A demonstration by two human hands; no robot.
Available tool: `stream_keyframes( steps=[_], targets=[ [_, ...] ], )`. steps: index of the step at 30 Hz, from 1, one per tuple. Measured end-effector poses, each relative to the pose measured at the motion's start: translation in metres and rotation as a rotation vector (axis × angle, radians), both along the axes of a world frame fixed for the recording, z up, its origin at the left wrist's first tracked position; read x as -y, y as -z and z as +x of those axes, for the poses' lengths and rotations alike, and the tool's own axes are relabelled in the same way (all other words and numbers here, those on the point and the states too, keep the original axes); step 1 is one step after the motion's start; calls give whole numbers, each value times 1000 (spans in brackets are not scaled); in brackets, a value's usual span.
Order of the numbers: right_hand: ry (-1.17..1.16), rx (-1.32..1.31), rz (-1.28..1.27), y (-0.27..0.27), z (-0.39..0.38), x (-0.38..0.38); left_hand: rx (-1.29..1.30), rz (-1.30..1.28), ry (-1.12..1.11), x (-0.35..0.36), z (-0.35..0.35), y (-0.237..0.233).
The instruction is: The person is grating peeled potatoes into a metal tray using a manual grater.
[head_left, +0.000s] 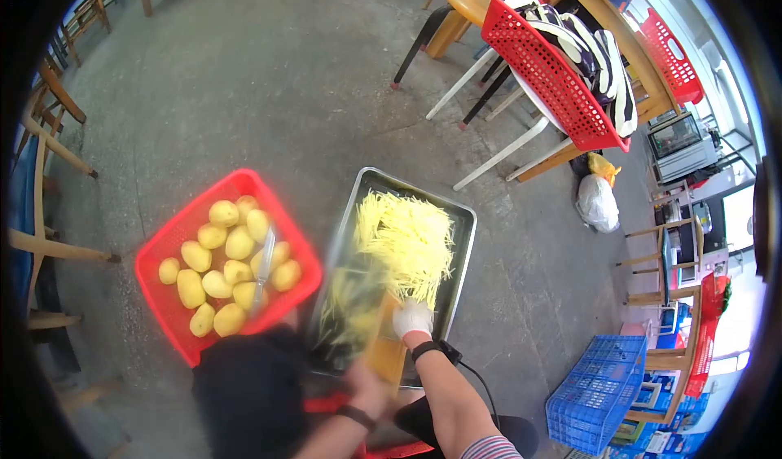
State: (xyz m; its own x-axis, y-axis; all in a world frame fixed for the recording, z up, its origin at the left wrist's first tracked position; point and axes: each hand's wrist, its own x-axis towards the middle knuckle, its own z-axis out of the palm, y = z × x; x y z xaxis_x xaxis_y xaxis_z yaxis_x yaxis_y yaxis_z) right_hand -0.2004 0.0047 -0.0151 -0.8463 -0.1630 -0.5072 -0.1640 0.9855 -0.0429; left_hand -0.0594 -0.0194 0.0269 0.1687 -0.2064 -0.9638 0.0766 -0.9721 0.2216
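My right hand (413, 319), in a white glove, is closed against the upper part of a narrow wooden board (386, 358). Whatever lies under its fingers is hidden. My left hand (368, 387), blurred, is around the board's near left edge. The board slants over a metal tray (467, 247), and no blade shows from here. Pale yellow potato shreds (407, 239) are heaped in the tray's far part; more look smeared on its left. Left of the tray, a red basket (155, 251) contains several peeled potatoes (239, 243) and a knife (263, 267) lying across them.
A red basket of striped eggplants (599, 60) rests on a stool at upper right, by a wooden table (643, 68). White and yellow bags (599, 198) lie on the floor. A blue crate (595, 394) stands at lower right. Wooden chairs (49, 239) line the left.
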Motion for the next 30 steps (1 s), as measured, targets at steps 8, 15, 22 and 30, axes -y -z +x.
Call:
stream_keyframes(
  steps=[8,15,22,30],
  targets=[
    [-118,104,-179,-93,107,-26,-115,-22,235,13,6,-28],
    [27,-75,-94,19,7,-4,-103,100,18,12,-6,-47],
    [-205,145,-154,-77,99,-44,-144,33,343,11,7,-45],
    [66,-28,40,4,11,-10,-146,58,-18,5,0,-43]
  ],
)
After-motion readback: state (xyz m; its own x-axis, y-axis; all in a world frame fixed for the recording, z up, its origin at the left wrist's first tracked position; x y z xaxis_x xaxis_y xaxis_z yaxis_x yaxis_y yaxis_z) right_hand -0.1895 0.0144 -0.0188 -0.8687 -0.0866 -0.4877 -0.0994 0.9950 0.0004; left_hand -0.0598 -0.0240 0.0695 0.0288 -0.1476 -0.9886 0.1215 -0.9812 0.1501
